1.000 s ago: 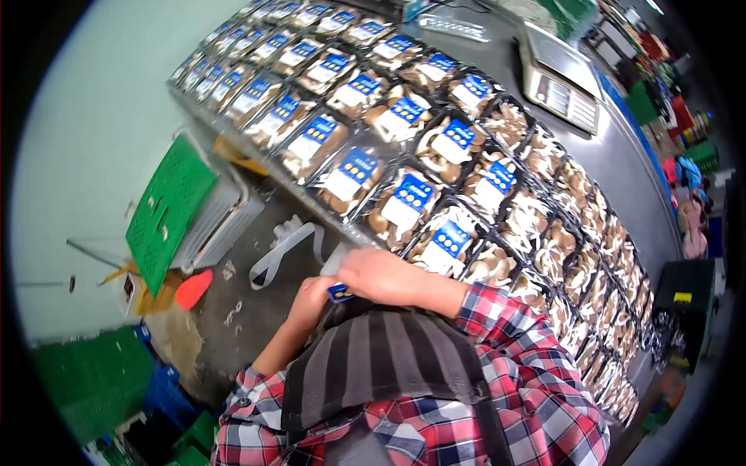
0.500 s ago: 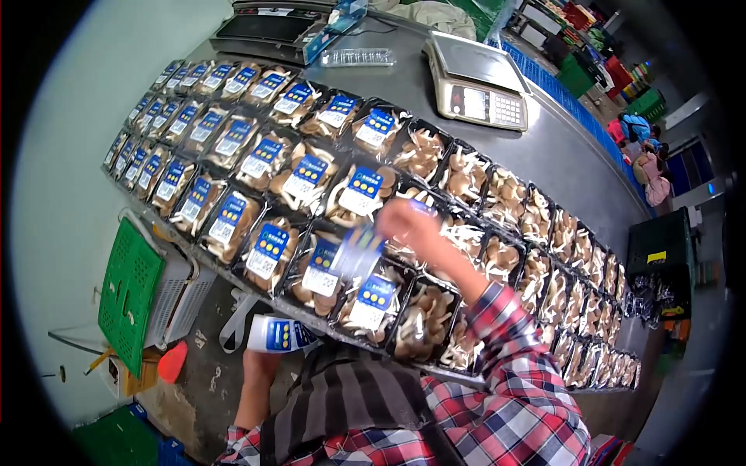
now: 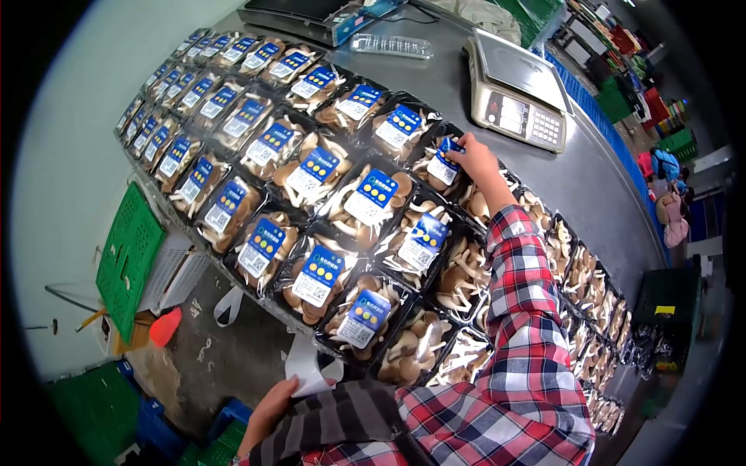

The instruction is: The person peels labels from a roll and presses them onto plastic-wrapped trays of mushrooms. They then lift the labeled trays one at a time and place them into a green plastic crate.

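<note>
My right hand [image 3: 475, 158] reaches to the far row of packs, its fingers closed at the upper edge of a blue and white label [image 3: 442, 165]. That label lies against the film of a mushroom pack [image 3: 423, 165]. Low at the front, my left hand [image 3: 273, 405] grips a white label strip [image 3: 308, 371] that curls beside the table edge. Brown mushrooms fill black trays under clear film, set in three rows. Packs to the left bear labels, such as this labelled pack [image 3: 373, 194]; those to the right, like this bare pack [image 3: 464, 272], show only film.
A digital scale [image 3: 517, 97] stands on the metal table [image 3: 602, 167] behind the packs. An empty clear tray [image 3: 391, 46] lies beside a black machine [image 3: 299, 19]. On the left are a green crate [image 3: 128, 260] and a white basket [image 3: 175, 276]. People [image 3: 670, 194] sit far right.
My right hand has moved away to the far row with a label. A middle-row pack now carries a label. The strip in my left hand now shows its white side, and the view has shifted.
</note>
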`<state>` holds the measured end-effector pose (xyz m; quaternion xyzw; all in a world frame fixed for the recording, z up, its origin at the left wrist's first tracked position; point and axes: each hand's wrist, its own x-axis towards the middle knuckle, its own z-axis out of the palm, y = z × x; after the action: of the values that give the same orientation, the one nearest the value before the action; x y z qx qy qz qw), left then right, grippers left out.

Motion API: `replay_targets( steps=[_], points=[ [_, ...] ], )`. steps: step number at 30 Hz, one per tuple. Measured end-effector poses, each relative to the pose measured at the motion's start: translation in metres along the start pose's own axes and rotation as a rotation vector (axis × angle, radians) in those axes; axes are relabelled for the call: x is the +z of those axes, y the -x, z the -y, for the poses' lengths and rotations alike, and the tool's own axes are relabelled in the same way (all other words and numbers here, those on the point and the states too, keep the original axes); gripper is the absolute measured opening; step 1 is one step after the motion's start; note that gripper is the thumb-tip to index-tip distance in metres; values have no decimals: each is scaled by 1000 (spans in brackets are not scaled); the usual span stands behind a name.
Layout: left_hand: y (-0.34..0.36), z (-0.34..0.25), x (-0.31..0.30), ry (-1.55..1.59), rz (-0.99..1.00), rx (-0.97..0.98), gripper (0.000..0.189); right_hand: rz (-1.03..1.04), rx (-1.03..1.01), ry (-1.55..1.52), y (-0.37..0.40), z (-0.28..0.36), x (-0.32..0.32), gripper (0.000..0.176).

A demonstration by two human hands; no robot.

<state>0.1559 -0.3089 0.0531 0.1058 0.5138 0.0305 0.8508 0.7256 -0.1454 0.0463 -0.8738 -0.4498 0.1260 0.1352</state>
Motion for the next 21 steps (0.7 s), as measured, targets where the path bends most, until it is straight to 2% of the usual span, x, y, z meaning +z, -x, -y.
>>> replay_targets(
  steps=[3,4,5,6,7,10,11,12,14,15,16,19,21],
  points=[
    [15,-2,10,-101,132,91,51,-122,50,102,17,5,-6,59],
    [7,-4,-2,-264,204,83,53,-139,70,58,26,12,-13,64],
    [6,-2,-14,-291,297,71,49,-214,-10,-11,42,20,-15,59],
    [3,-4,-12,-556,241,119,40,-162,-91,-59,65,39,-19,54],
    [-4,1,-15,-685,181,184,33,-98,-169,-103,95,60,-26,49],
    [-25,27,-26,-579,-55,375,31,214,-314,-196,194,120,-10,37],
    [-27,30,-26,-507,-130,521,33,247,-452,-306,231,134,4,35],
    [-22,28,-22,-249,-157,507,34,408,-565,-367,263,148,13,35],
    [-16,25,-34,-165,-165,501,35,582,-790,-351,322,186,21,37],
    [-8,22,-30,-119,-166,532,35,578,-1025,-399,340,197,32,42],
    [-5,21,-32,-172,-181,576,36,544,-1151,-395,356,205,46,44],
    [24,18,-18,-483,-123,705,35,450,-1336,-199,382,216,56,19],
    [25,23,-17,-730,-116,810,29,398,-1404,-205,390,212,56,11]
  ],
)
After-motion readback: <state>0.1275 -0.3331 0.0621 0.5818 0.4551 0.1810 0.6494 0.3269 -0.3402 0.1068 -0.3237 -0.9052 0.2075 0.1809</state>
